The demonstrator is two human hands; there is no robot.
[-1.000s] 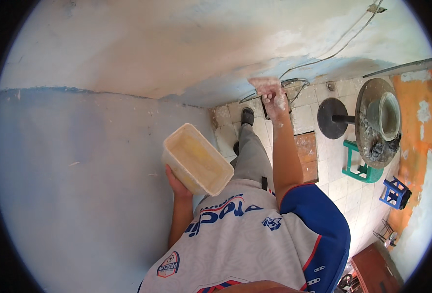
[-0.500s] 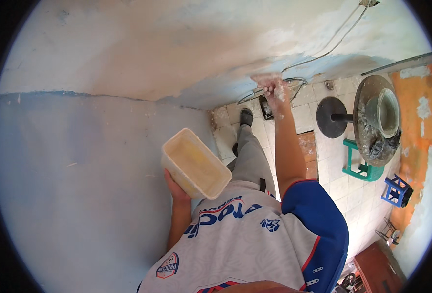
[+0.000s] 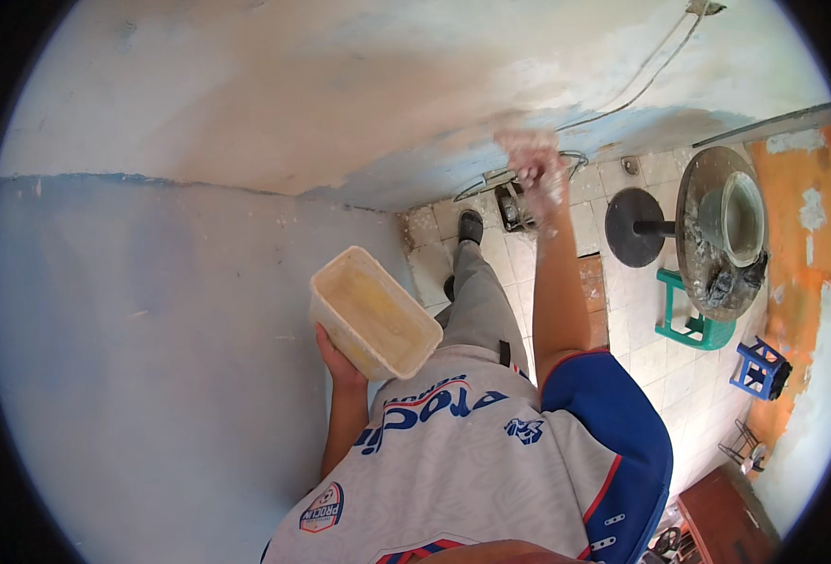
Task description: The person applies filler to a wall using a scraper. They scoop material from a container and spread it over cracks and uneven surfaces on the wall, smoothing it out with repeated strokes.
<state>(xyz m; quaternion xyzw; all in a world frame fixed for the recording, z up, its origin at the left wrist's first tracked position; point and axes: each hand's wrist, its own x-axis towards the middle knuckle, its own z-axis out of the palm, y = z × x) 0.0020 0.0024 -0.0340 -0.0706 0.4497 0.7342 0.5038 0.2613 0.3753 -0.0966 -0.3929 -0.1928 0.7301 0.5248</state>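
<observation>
The tool in the right hand [image 3: 535, 162] is a blur, pale and flat-looking, prob. a trowel or float, pressed to or just off the wall [image 3: 359, 94] at its lower edge; can't tell exactly which; the fingers look curled round its handle, but motion blur hides how tight. The left hand [image 3: 335, 355] cups the underside of a cream rectangular tub [image 3: 373, 310], fingers wrapped on its lower end, tub tilted, held near the chest; inside shows a thin yellowish film, no real heap of mix visible, so it seems nearly used up.

Progress, as a judgement: the upper wall band is coated, pale cream w/ rough streaks; the coat reaches along to where the right hand works; beyond that, to the right, a bluish patch and a cable [image 3: 660, 56] remain bare; the big grey-blue wall area [image 3: 152, 357] on the left, below the dark line, looks uncoated too. So part done, plenty left.

Further out: tiled floor [image 3: 622, 282], person's shoe [image 3: 471, 226], a round metal pan w/ a bucket [image 3: 730, 218] on it, green stool [image 3: 688, 324], blue stool [image 3: 758, 367], orange-patched wall [image 3: 791, 235].
</observation>
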